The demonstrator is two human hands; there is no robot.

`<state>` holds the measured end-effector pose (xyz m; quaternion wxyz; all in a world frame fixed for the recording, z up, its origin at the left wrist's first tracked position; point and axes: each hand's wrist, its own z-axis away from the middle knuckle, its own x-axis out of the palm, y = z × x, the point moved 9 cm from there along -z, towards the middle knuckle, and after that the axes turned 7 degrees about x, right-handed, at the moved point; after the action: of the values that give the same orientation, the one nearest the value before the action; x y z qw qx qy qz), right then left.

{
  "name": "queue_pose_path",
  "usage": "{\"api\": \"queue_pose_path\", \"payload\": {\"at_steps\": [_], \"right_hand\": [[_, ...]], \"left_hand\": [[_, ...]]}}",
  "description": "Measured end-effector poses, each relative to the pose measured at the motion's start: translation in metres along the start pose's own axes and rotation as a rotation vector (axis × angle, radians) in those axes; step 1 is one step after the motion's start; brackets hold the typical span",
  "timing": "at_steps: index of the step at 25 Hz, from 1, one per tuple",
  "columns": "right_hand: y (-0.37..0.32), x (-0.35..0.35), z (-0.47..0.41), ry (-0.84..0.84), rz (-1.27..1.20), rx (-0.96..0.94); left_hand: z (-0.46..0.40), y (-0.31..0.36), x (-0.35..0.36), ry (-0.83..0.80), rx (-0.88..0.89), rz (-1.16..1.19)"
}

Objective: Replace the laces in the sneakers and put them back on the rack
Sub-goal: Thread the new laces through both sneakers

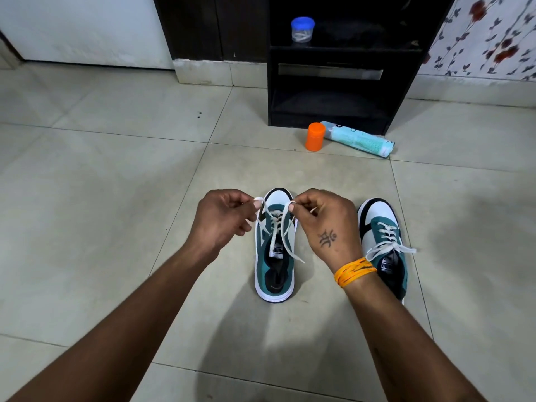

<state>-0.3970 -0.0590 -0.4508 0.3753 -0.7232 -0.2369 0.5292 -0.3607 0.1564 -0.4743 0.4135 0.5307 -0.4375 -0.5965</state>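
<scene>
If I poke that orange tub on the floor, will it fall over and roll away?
The orange tub stands upright and looks taller than wide, so a poke near the top would probably tip it. It looks round, so once down it would likely roll, maybe until it bumps the pack lying right beside it. It looks like plastic, so probably light.

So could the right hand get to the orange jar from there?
Probably not right away: the right hand is pinching a lace, and the orange jar stands well beyond the sneakers by the rack. The floor between looks free.
</scene>
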Motion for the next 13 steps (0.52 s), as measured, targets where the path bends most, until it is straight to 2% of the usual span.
{"api": "queue_pose_path", "payload": {"at_steps": [2, 4, 8, 10, 13], "right_hand": [[-0.007, -0.004, -0.005, 0.044, 0.021, -0.015], [-0.005, -0.004, -0.012, 0.047, -0.083, 0.075], [-0.005, 0.001, -0.02, 0.056, -0.193, 0.174], [-0.008, 0.004, -0.023, 0.059, -0.26, 0.168], [-0.01, 0.015, -0.023, -0.01, -0.346, 0.183]], "left_hand": [[-0.002, 0.002, -0.009, 0.096, 0.009, -0.077], [-0.003, 0.002, -0.012, 0.142, -0.045, -0.044], [-0.002, -0.002, 0.0, 0.073, -0.174, 0.149], [-0.001, -0.001, 0.004, 0.07, -0.17, 0.171], [0.0, 0.007, 0.0, 0.149, -0.103, 0.166]]}}
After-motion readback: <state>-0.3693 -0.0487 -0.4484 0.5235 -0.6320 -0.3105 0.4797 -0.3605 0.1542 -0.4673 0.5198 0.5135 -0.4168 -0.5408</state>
